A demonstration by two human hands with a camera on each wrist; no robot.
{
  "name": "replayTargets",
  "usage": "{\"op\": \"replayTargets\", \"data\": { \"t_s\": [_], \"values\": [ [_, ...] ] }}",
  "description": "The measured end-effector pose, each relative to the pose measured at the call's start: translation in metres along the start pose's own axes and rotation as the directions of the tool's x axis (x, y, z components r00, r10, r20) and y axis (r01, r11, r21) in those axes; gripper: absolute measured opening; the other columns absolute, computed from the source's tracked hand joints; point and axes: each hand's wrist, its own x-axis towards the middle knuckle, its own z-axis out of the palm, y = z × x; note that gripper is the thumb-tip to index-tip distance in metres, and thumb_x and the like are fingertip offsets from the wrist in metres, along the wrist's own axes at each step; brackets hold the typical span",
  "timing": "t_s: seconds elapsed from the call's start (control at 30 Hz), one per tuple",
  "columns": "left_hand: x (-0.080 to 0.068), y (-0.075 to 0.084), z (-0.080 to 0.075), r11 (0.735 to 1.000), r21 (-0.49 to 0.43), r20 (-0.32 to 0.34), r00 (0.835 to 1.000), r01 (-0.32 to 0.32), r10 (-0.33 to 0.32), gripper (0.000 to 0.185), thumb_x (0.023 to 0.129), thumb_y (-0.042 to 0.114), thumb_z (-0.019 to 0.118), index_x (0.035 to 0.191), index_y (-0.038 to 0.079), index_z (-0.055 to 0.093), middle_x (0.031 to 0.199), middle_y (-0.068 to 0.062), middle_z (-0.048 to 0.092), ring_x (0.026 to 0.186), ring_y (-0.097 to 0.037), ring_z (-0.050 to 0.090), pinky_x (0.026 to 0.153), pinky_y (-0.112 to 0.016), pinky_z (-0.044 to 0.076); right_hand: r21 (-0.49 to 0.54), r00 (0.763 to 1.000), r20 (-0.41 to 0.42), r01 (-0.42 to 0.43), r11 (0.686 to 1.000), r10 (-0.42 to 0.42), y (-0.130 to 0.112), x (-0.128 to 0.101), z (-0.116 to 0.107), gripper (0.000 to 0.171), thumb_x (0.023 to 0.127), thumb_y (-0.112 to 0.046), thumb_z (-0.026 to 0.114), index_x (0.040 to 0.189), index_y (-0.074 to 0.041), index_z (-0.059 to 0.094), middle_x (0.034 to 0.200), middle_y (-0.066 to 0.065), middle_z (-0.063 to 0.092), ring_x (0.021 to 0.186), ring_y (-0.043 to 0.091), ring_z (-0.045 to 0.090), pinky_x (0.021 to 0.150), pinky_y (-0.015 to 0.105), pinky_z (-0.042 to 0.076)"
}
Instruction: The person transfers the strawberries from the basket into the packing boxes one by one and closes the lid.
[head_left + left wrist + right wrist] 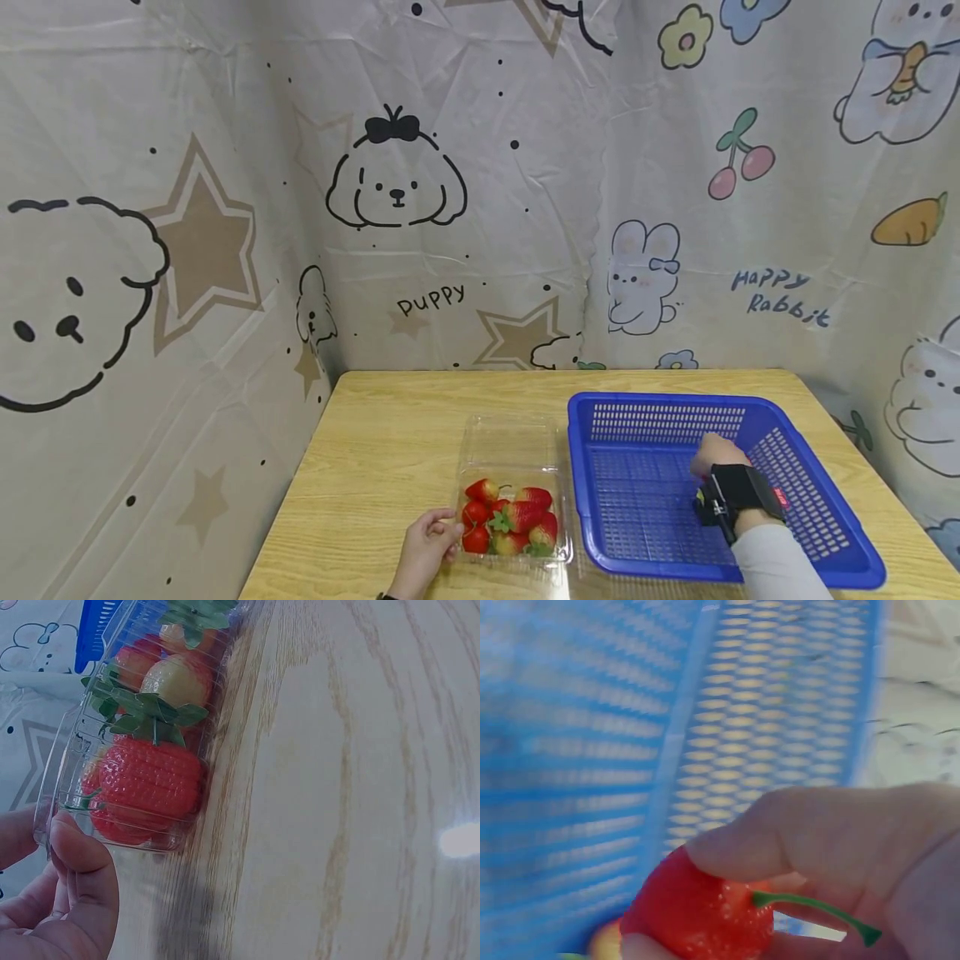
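A clear plastic clamshell box (567, 546) with its lid folded back holds several red and yellowish strawberries (534, 497) with green leaves. My left hand (426, 550) is at the box's left front corner, and in the left wrist view its thumb and a finger pinch the rim (46, 814). Inside the blue basket (592, 533), my right hand (718, 452) grips a red strawberry (697, 911) with a thin green stem, seen in the right wrist view. Part of another yellowish-red fruit (606, 941) shows beneath it. The wrist hides much of the basket's right side in the head view.
Both containers stand on a wood-grain table (375, 467), the basket to the right of the box. A printed cloth curtain (450, 250) hangs behind the table and along its left and right sides. A wrist camera on a black strap (742, 487) sits on my right wrist.
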Motion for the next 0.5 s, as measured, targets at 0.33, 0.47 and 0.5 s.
{"op": "replayTargets", "data": {
  "t_s": [0.33, 0.47, 0.5],
  "values": [
    [0.000, 0.001, -0.001, 1.000, -0.002, -0.009, 1.000, -0.003, 0.003, 0.037, 0.085, 0.003, 0.061, 0.114, -0.016, 0.048, 0.066, 0.003, 0.051, 0.053, -0.007, 0.052, 0.050, -0.020, 0.046, 0.052, 0.941, -0.211, 0.280, 0.959, -0.264, -0.060, -0.012, -0.035, 0.033, 0.079, -0.002, 0.057, 0.108, 0.013, 0.052, 0.092, 0.026, 0.057, 0.076, 0.032, 0.055, 0.062, 0.041, 0.048],
    [0.001, 0.001, 0.000, 1.000, 0.010, -0.013, 1.000, 0.010, -0.010, 0.036, 0.085, 0.004, 0.061, 0.113, -0.015, 0.049, 0.066, 0.003, 0.051, 0.053, -0.008, 0.052, 0.050, -0.021, 0.047, 0.057, 0.788, -0.361, 0.552, 0.832, -0.499, -0.084, -0.011, -0.032, 0.037, 0.082, -0.001, 0.060, 0.118, 0.005, 0.052, 0.112, 0.025, 0.054, 0.093, 0.035, 0.057, 0.075, 0.046, 0.051],
    [0.001, 0.001, 0.000, 1.000, 0.012, -0.013, 1.000, 0.011, -0.011, 0.036, 0.085, 0.005, 0.062, 0.113, -0.015, 0.050, 0.066, 0.003, 0.051, 0.053, -0.009, 0.052, 0.050, -0.021, 0.047, 0.056, 0.731, -0.397, 0.623, 0.780, -0.555, -0.090, -0.011, -0.030, 0.037, 0.082, -0.001, 0.061, 0.118, 0.003, 0.053, 0.115, 0.024, 0.053, 0.095, 0.034, 0.057, 0.077, 0.046, 0.051]
  ]
}}
